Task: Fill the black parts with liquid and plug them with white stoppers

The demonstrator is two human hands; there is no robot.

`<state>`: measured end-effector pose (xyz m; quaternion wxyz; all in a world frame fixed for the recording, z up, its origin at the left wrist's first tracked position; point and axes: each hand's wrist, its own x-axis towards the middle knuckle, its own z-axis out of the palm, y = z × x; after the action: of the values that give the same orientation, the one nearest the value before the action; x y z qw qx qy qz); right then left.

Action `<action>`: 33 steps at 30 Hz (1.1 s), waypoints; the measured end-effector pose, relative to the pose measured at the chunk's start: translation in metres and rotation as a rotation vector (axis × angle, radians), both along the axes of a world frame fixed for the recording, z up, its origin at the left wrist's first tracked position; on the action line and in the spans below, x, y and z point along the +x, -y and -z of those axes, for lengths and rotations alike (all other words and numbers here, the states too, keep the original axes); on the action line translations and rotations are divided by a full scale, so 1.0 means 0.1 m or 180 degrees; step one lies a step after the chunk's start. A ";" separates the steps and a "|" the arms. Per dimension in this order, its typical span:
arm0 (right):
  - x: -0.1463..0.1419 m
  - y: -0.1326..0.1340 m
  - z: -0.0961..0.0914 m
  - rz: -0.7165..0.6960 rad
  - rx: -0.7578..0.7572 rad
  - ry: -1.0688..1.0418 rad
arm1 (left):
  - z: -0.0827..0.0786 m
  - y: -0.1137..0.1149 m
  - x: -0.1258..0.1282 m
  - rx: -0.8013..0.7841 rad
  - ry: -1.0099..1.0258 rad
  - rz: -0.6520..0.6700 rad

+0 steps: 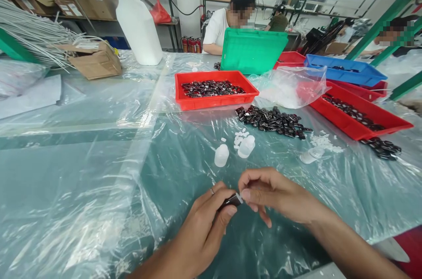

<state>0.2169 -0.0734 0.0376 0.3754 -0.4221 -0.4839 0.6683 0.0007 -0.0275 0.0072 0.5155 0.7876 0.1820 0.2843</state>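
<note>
My left hand (206,219), a ring on one finger, grips a small black glossy case (232,201) between thumb and fingers. At the case's right end is a small whitish piece (240,199). My right hand (268,193) pinches at this piece with thumb and forefinger, its other fingers loosely curled. Whether the piece is seated in the case cannot be made out. Beyond my hands, two small white cups (221,156) stand near loose white pieces (240,137). Farther back lies a heap of similar black cases (272,120).
A red tray (216,102) of black cases stands ahead, another red tray (359,120) at right. A clear plastic bag (290,87) lies between them. A green bin (253,50) stands before a co-worker (216,28). A white jug (140,28) and cardboard box (97,61) are at left.
</note>
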 end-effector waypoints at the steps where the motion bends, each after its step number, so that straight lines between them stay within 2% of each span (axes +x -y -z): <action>1: 0.00 -0.01 0.01 -0.0048 -0.0067 -0.0111 | 0.01 0.00 0.00 -0.0065 0.0006 0.0022; 7: -0.02 -0.04 0.05 -0.0282 -0.0350 -0.0666 | 0.03 0.05 0.00 -0.0514 0.0050 0.0217; 13: -0.02 -0.06 0.05 -0.0355 -0.0509 -0.0741 | 0.01 0.08 -0.01 -0.0717 0.0170 0.0218; 20: -0.05 -0.05 0.00 -0.0328 -0.0581 -0.0564 | 0.09 0.11 0.01 -0.0808 0.0238 0.0176; 28: -0.03 0.05 -0.07 -0.0294 -0.0510 0.0053 | 0.10 0.15 0.01 -0.0740 0.0247 0.0141; 33: 0.00 0.02 -0.12 -0.0419 -0.0581 0.0294 | 0.10 0.14 0.01 -0.0636 0.0291 0.0133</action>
<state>0.2169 -0.0753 0.0499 0.2680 -0.4521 -0.4646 0.7127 0.0018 -0.0414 -0.0028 0.6050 0.7221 0.1693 0.2897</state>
